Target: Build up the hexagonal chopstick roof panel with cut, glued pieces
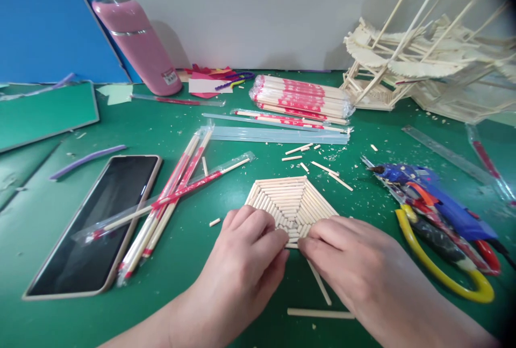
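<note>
A hexagonal panel of short wooden chopstick pieces [292,192] lies on the green table in front of me, its pieces laid in rings around a small middle. My left hand [245,262] is closed at the panel's near left edge, thumb and fingers pressed together. Across from it, my right hand [355,262] pinches the near right edge, the two sets of fingertips almost meeting. Whether a separate piece is between the fingers is hidden. One thin stick [320,283] slants out below the right hand, and a longer stick [318,313] lies nearer to me.
Wrapped chopsticks [173,197] overlap a phone [94,224] at left. A pink bottle [139,47] and a chopstick bundle [300,95] stand behind. At right are a blue glue gun [455,203], yellow-handled pliers [423,248] and a stick-built model [403,63]. Scraps litter the table.
</note>
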